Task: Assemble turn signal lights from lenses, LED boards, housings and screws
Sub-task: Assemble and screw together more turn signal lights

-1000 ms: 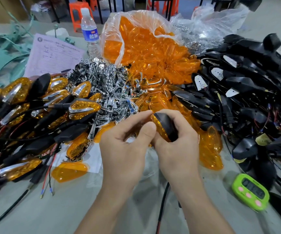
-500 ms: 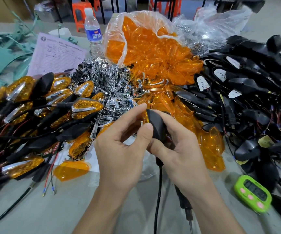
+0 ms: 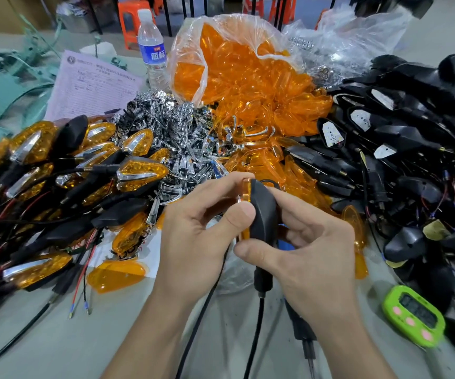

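One grey counter (image 3: 56, 346), loaded across its whole far half.

One heap of black housings (image 3: 412, 110), wired, some showing white LED boards, on the right side of the counter.

One clear plastic bag of orange lenses (image 3: 242, 67), open and upright at centre rear, with loose orange lenses (image 3: 272, 160) spilled in front of it.

One heap of finished turn signal lights (image 3: 37, 170), orange and chrome with black stalks and red and black leads, on the left side.

One heap of chrome reflectors (image 3: 177, 138), between the finished lights and the spilled lenses.

One printed paper form (image 3: 95, 86), rear left, partly under the reflectors.

Two hands, raised above the near middle of the counter:
- left hand (image 3: 193, 236): grip closed, thumb and forefinger pinching the upper part of the turn signal unit (image 3: 264, 212);
- right hand (image 3: 311, 255): grip closed, fingers curled behind the same unit and thumb laid across its lower end.

One water bottle (image 3: 152, 50), upright, blue label, just left of the bag.

One green digital timer (image 3: 413, 315), lying at near right.

One turn signal unit, as above: black housing facing the camera, an orange lens edge (image 3: 246, 190) showing along its left side, stalk and black cable hanging below the hands.

One single orange lens (image 3: 117, 274), lying flat just in front of the finished lights.
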